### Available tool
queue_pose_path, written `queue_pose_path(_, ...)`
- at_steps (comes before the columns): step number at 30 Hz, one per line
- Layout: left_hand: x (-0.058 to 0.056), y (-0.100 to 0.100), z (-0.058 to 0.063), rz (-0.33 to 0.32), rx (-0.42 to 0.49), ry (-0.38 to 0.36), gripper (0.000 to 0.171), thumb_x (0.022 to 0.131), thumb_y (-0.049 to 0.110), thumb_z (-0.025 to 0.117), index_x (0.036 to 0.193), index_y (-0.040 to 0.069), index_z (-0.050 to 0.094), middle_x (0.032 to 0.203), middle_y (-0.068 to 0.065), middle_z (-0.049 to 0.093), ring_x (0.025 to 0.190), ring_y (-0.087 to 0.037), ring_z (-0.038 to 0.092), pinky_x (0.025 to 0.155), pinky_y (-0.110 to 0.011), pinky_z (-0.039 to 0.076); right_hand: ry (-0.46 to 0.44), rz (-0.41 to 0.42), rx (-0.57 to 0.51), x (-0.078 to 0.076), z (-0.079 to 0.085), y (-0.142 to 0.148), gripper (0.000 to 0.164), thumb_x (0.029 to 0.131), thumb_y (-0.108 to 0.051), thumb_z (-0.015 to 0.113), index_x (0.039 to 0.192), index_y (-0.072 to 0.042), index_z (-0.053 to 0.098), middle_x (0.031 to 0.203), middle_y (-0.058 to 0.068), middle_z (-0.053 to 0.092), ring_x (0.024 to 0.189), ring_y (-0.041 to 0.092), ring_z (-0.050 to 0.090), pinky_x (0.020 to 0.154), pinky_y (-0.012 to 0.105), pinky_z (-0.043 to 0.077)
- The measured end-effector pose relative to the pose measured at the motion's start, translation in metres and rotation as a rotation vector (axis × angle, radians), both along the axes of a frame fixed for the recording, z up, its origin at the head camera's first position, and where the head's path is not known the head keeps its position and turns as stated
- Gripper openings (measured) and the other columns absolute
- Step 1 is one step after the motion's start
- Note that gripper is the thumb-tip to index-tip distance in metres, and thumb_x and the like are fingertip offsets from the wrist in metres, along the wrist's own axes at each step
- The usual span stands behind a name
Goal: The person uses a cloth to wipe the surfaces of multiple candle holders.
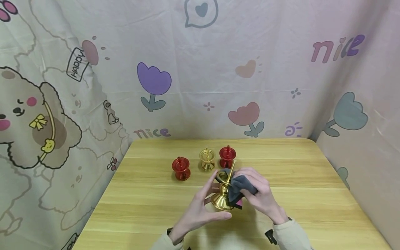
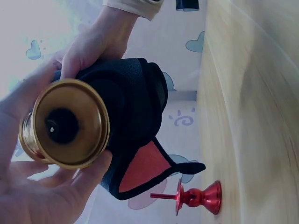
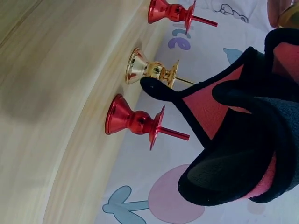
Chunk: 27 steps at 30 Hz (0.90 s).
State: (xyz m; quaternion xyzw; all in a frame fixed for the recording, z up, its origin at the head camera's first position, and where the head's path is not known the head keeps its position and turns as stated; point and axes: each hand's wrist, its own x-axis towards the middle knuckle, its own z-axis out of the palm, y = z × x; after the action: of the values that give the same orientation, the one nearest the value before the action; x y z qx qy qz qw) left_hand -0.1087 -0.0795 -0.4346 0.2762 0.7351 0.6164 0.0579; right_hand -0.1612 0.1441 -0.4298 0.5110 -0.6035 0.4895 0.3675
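Observation:
My left hand grips a shiny gold candle holder above the table, its spike tilted up to the right. The left wrist view looks onto the round underside of this candle holder, with fingers curved about its rim. In my right hand, a dark grey cloth is pinched against the holder's right side. Pink shows on the cloth's other face in the right wrist view, where the cloth hangs in folds. It hides part of the held holder.
Behind the hands stand a red candle holder, a smaller-looking gold one and another red one, all upright on the wooden table. A printed curtain hangs behind the table and along its sides.

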Motion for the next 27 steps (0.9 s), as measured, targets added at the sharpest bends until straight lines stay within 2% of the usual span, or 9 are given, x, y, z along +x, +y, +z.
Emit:
queue_pose_path(3, -0.0006, 0.0015, -0.0004, 0.042, -0.003, 0.088, 0.114, 0.076, 0.014, 0.089, 0.162, 0.029, 0.017, 0.124, -0.013, 0.064, 0.116, -0.022, 0.066, 0.106, -0.033, 0.053, 0.009, -0.003, 0.0, 0.0006, 0.0001, -0.0008, 0.02, 0.094, -0.008, 0.07, 0.099, 0.01, 0.069, 0.098, 0.022, 0.068, 0.101, 0.027, 0.064, 0.106, 0.026, 0.05)
queue_pose_path(6, -0.0017, 0.0004, -0.0011, 0.035, 0.035, 0.129, 0.111, 0.076, 0.009, 0.088, 0.162, 0.024, 0.021, 0.117, -0.016, 0.066, 0.111, -0.02, 0.068, 0.104, -0.033, 0.055, 0.003, 0.004, -0.003, 0.0013, 0.0008, -0.0016, 0.019, 0.094, -0.008, 0.07, 0.099, 0.01, 0.068, 0.098, 0.022, 0.068, 0.101, 0.027, 0.064, 0.105, 0.026, 0.05)
queue_pose_path(8, -0.0024, -0.0008, -0.001, 0.007, 0.069, 0.101, 0.109, 0.077, 0.007, 0.086, 0.162, 0.024, 0.021, 0.118, -0.018, 0.066, 0.112, -0.019, 0.068, 0.103, -0.031, 0.055, -0.007, 0.013, -0.007, 0.0016, 0.0013, -0.0018, 0.019, 0.094, -0.008, 0.07, 0.099, 0.01, 0.068, 0.098, 0.022, 0.068, 0.101, 0.027, 0.064, 0.104, 0.026, 0.05)
queue_pose_path(12, -0.0023, -0.0034, 0.0001, -0.057, 0.115, -0.015, 0.107, 0.08, 0.004, 0.083, 0.162, 0.029, 0.018, 0.128, -0.022, 0.063, 0.116, -0.017, 0.067, 0.101, -0.028, 0.055, -0.028, 0.034, -0.018, 0.0016, 0.002, -0.0015, 0.018, 0.093, -0.007, 0.071, 0.1, 0.01, 0.068, 0.098, 0.022, 0.068, 0.101, 0.027, 0.064, 0.104, 0.026, 0.051)
queue_pose_path(16, -0.0014, -0.0038, 0.0014, -0.082, 0.086, -0.039, 0.109, 0.081, 0.006, 0.082, 0.162, 0.031, 0.013, 0.134, -0.019, 0.063, 0.122, -0.019, 0.064, 0.106, -0.03, 0.052, -0.025, 0.037, -0.019, 0.0018, 0.0022, -0.0005, 0.018, 0.093, -0.007, 0.071, 0.099, 0.01, 0.069, 0.098, 0.022, 0.068, 0.1, 0.027, 0.064, 0.104, 0.026, 0.051)
queue_pose_path(19, -0.0009, -0.002, 0.0019, -0.067, 0.03, 0.0, 0.115, 0.078, 0.01, 0.085, 0.163, 0.031, 0.01, 0.134, -0.014, 0.064, 0.124, -0.019, 0.063, 0.11, -0.033, 0.049, -0.003, 0.016, -0.01, 0.0021, 0.0024, -0.0001, 0.019, 0.093, -0.008, 0.07, 0.098, 0.01, 0.069, 0.096, 0.022, 0.067, 0.099, 0.027, 0.064, 0.104, 0.025, 0.051)
queue_pose_path(22, -0.0008, 0.0004, 0.0014, -0.018, -0.016, 0.053, 0.118, 0.075, 0.013, 0.089, 0.163, 0.031, 0.011, 0.13, -0.011, 0.065, 0.12, -0.016, 0.062, 0.109, -0.035, 0.051, 0.017, -0.001, -0.006, 0.0023, 0.003, -0.0002, 0.02, 0.094, -0.009, 0.07, 0.098, 0.011, 0.068, 0.095, 0.022, 0.067, 0.098, 0.027, 0.064, 0.104, 0.025, 0.051)
queue_pose_path(25, -0.0009, 0.0016, 0.0003, 0.03, -0.022, 0.097, 0.116, 0.074, 0.015, 0.09, 0.162, 0.029, 0.016, 0.121, -0.011, 0.066, 0.113, -0.013, 0.062, 0.106, -0.034, 0.054, 0.027, -0.002, -0.002, 0.0024, 0.0042, -0.0009, 0.021, 0.094, -0.009, 0.07, 0.098, 0.012, 0.068, 0.096, 0.022, 0.068, 0.098, 0.028, 0.064, 0.104, 0.026, 0.051)
queue_pose_path(27, -0.0015, 0.0011, -0.0007, 0.031, 0.001, 0.113, 0.113, 0.075, 0.012, 0.089, 0.162, 0.026, 0.018, 0.117, -0.014, 0.066, 0.11, -0.012, 0.063, 0.103, -0.033, 0.055, 0.029, -0.002, 0.001, 0.0025, 0.0048, -0.0014, 0.021, 0.094, -0.008, 0.07, 0.099, 0.012, 0.068, 0.097, 0.022, 0.068, 0.099, 0.028, 0.064, 0.105, 0.026, 0.051)
